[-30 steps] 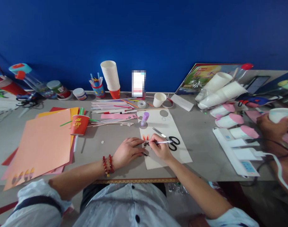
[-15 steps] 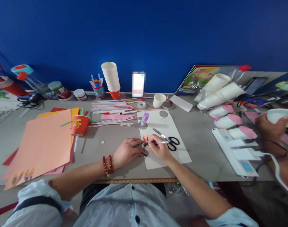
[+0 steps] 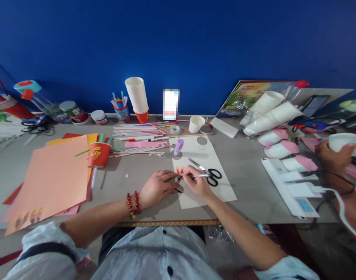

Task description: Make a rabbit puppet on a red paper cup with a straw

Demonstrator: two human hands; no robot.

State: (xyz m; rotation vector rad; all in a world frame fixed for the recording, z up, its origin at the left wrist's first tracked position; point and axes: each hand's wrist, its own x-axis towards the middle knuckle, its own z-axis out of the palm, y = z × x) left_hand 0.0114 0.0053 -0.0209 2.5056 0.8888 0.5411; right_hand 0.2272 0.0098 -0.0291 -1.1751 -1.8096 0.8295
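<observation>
My right hand (image 3: 197,182) is closed around a pen (image 3: 199,175), its tip down at a small paper cutout with two orange ear shapes (image 3: 180,170). My left hand (image 3: 158,187) lies with fingers stretched out, fingertips at the cutout's left edge. Beneath is a white paper sheet (image 3: 221,190). A small dark, thin object (image 3: 179,190) shows by the left fingertips. Black-handled scissors (image 3: 214,177) lie partly spread on the sheet, just right of my right hand. Farther up stands a purple glue stick (image 3: 179,147). Fingers hide part of the cutout.
Coloured paper sheets (image 3: 55,171) and a red paper cup (image 3: 99,154) are on the left. Straws and pens (image 3: 139,132) lie behind, near a white cup (image 3: 197,124). On the right are a power strip (image 3: 288,190) and a co-worker's hand (image 3: 334,157) holding a white cup.
The pen tip and both my hands stay nearly in place. The co-worker's hand and cup have shifted very slightly left.
</observation>
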